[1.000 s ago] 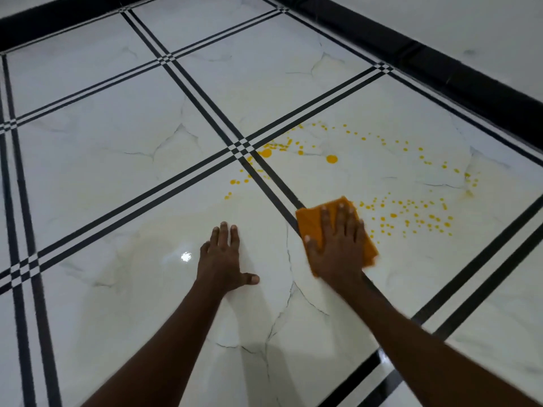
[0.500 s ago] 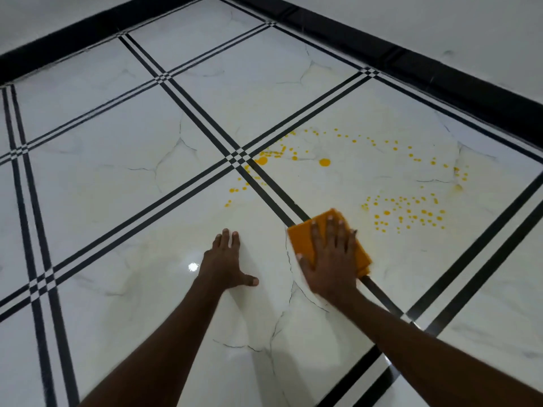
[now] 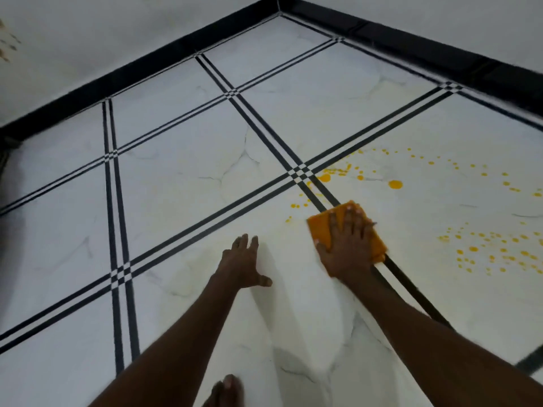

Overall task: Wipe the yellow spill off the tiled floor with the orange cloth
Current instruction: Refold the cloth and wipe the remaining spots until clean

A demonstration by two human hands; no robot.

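Observation:
The orange cloth [image 3: 321,229] lies flat on the white tiled floor [image 3: 182,183], across a black double stripe. My right hand [image 3: 346,245] presses flat on it with fingers spread, covering most of it. Yellow spill drops [image 3: 395,184] lie scattered beyond the cloth near the stripe crossing, and a denser patch of small yellow dots [image 3: 496,254] sits to the right. A few drops [image 3: 295,205] lie just left of the cloth. My left hand [image 3: 242,264] rests palm down on the bare tile to the left, fingers apart, holding nothing.
Black skirting [image 3: 411,48] runs along the white walls and meets in a corner at the top. Black double stripes [image 3: 117,230] cross the floor in a grid. A bare foot [image 3: 227,392] shows at the bottom edge between my arms.
My right hand has slid the cloth forward and left onto the stripe, closer to the drops by the crossing. The view has swung left and up, showing the room corner.

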